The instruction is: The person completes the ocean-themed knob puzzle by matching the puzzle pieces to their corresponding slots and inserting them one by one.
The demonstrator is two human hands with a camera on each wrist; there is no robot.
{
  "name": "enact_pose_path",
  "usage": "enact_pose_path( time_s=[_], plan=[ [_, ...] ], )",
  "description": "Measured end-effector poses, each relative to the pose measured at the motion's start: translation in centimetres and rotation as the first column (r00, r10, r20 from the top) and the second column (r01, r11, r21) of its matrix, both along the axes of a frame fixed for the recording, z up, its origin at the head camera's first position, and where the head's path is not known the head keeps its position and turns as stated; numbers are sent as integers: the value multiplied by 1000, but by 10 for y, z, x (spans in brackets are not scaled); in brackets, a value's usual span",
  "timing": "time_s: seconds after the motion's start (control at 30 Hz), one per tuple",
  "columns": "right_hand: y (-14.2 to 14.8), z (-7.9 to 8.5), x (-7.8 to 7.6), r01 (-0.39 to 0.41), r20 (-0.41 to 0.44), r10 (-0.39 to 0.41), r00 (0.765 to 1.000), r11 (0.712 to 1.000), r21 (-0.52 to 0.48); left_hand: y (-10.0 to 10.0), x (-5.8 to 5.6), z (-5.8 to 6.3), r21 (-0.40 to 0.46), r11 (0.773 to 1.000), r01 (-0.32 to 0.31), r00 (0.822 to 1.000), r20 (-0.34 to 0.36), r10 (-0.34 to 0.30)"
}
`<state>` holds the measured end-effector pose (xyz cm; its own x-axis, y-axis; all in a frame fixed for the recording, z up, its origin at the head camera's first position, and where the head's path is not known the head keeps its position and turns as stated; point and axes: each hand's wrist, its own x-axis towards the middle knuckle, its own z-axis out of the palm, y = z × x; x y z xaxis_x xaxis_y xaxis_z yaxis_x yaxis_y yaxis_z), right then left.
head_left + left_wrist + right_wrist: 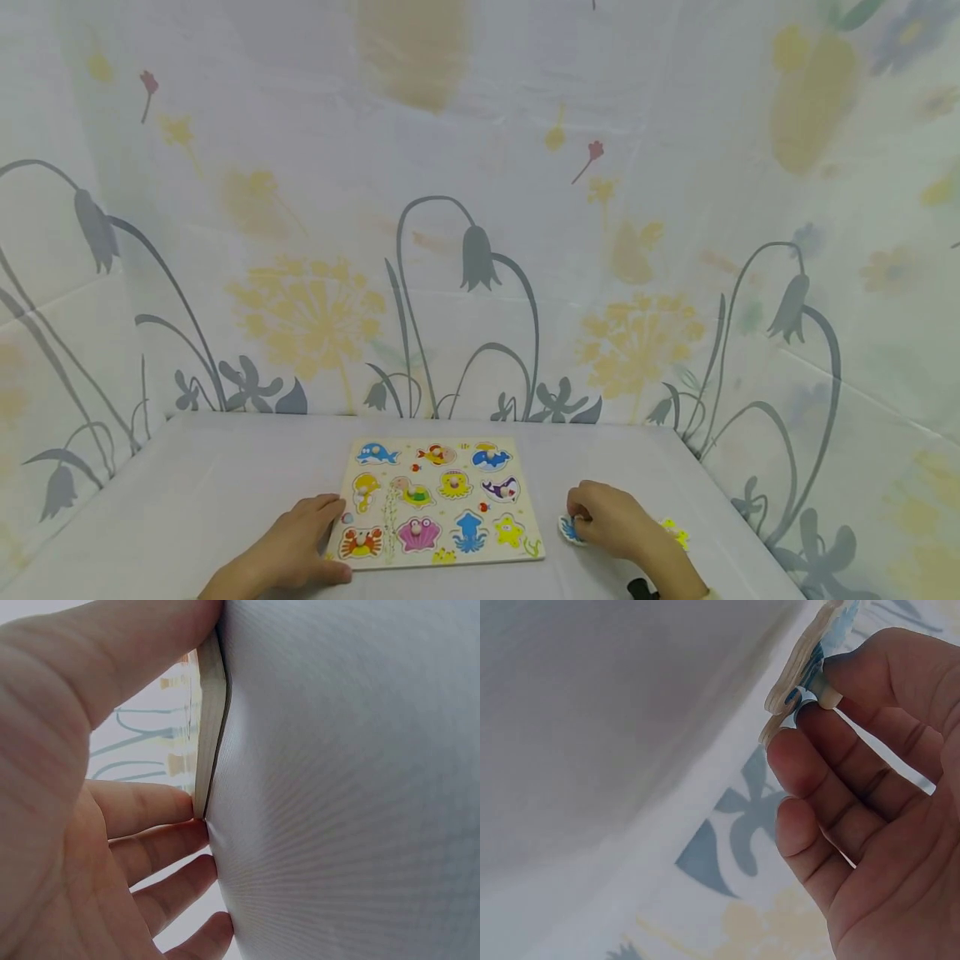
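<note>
A wooden peg puzzle board [378, 548] printed with sea animals lies flat on the white-covered table. My left hand [288, 542] is at its near left corner, thumb by the near edge and fingers along the left side. In the left wrist view, the lightly bent fingers rest by the board's edge [212, 712]. To the right of the board, my right hand [611, 517] pinches the small knob of a blue puzzle piece [567, 529] between thumb and finger. Seen from the right wrist, that piece [802, 667] shows a pale wavy wooden edge.
A yellow piece [677, 533] lies right of my right wrist, partly covered by it. A black object [641, 588] shows at the bottom edge. Knobbed pieces such as the crab [362, 546] sit in the board; the squid [469, 533] and star [509, 530] spots show no knob.
</note>
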<state>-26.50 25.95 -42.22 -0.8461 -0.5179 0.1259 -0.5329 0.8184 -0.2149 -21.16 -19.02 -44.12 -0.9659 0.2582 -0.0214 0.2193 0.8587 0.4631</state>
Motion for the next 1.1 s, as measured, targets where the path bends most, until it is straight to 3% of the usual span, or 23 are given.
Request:
enact_pose_path(
  time_s=[0.5, 1.1],
  plan=[
    [-60, -1, -9, -100, 20, 99, 995, 995, 23, -1, 0, -3, 7, 1000, 8, 1000, -16, -8],
    [-106, -6, -10, -218, -29, 219, 975, 975, 33, 0, -2, -3, 9, 1000, -12, 1000, 6, 12]
  ],
)
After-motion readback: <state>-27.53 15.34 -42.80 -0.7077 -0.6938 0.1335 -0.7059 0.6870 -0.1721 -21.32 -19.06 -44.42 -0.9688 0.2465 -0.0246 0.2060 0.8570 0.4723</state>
